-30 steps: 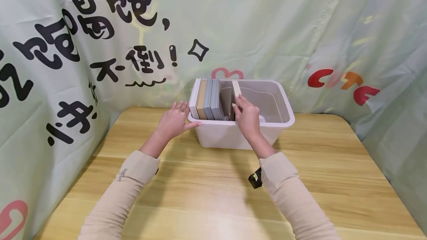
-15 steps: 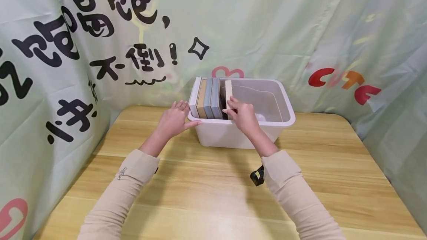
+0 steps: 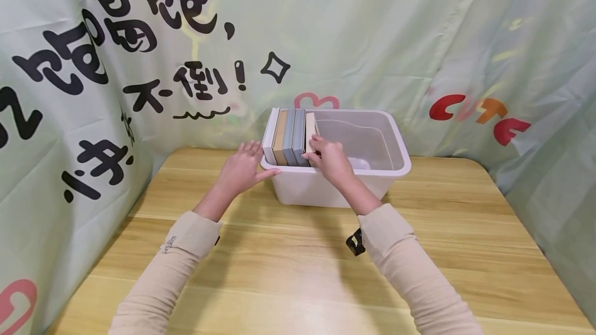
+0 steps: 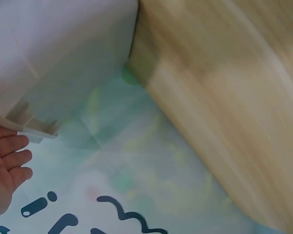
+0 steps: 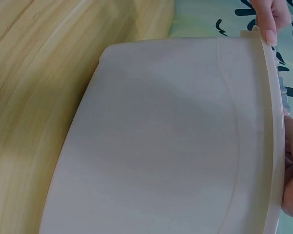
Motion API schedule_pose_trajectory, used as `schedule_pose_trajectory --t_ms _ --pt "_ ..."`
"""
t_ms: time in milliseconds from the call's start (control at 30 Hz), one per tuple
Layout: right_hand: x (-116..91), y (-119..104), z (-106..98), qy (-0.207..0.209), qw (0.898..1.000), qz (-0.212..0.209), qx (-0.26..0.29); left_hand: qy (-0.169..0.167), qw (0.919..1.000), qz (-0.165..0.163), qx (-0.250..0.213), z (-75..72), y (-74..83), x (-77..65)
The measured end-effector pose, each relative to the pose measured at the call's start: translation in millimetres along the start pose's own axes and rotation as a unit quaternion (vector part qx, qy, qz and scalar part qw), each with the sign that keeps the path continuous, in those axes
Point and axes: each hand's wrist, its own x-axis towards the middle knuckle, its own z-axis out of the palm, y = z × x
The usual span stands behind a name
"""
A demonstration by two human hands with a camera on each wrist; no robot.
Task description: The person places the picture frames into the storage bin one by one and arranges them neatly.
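A pale grey plastic bin (image 3: pixel 326 187) stands on the table, with several books upright along its left end. From left to right these are a white book (image 3: pixel 270 136), a tan book (image 3: pixel 281 136), two blue-grey books (image 3: pixel 298 136) and a cream book (image 3: pixel 310 125). My right hand (image 3: pixel 331 160) pinches the cream book's near edge, beside the blue-grey ones; its lower part is hidden in the bin. My left hand (image 3: pixel 241 167) rests at the bin's front left corner, fingers extended along the left side and thumb on the front rim. In the left wrist view, its fingers (image 4: pixel 12 158) touch the rim's underside.
The wooden table (image 3: pixel 288 273) extends in front of the bin and to both sides. A printed cloth curtain (image 3: pixel 363 40) hangs close behind the bin and along the sides. A small black device (image 3: pixel 356 242) sits at the right wrist.
My right hand has moved left inside the bin with the cream book, bringing it from a gap up beside the blue-grey books. My left hand has stayed at the corner.
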Motion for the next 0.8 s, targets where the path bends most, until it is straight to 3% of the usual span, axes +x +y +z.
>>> schedule_pose_trajectory --t_ms 100,233,333,500,667,800 --pt "-0.7 -0.7 1.1 0.006 1.000 -0.005 0.003 0.011 0.9993 -0.012 -0.034 3.9 1.2 -3.7" --pt "-5.7 1.5 -0.3 0.067 0.996 -0.054 -0.003 0.039 0.9941 -0.036 -0.095 9.6 5.1 -9.2" --pt "-12.7 5.2 -4.5 0.140 0.985 -0.102 -0.008 0.092 0.9858 -0.046 -0.132 14.0 8.2 -13.3" --pt "-26.3 13.6 -13.3 0.231 0.960 -0.158 0.007 0.208 0.9632 -0.036 -0.166 21.8 13.5 -20.5" --pt "-41.3 23.7 -16.4 0.258 0.948 -0.187 0.007 0.258 0.9511 -0.019 -0.169 30.5 22.6 -29.8" --pt "-55.4 33.9 -14.4 0.265 0.940 -0.213 -0.026 0.261 0.9510 0.007 -0.165 39.7 32.2 -38.0"
